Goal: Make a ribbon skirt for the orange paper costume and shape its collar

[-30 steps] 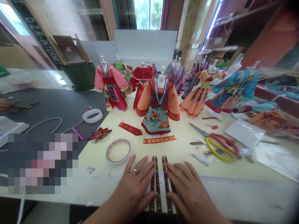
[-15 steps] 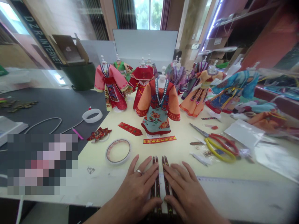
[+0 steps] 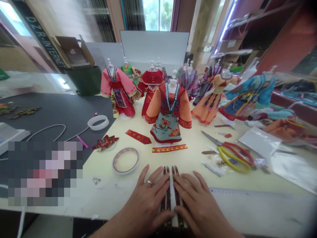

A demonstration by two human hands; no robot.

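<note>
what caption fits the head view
Left hand and right hand press strips flat on the table, dolls behind.

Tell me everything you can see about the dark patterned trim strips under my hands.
The dark patterned trim strips are long, narrow, ribbon-like bands, dark with small red and gold motifs. They lie flat in two side-by-side pairs, running away from the person on the pale yellow table. The left hand presses flat on one pair, the right hand on the other. Their near ends are hidden.
</note>
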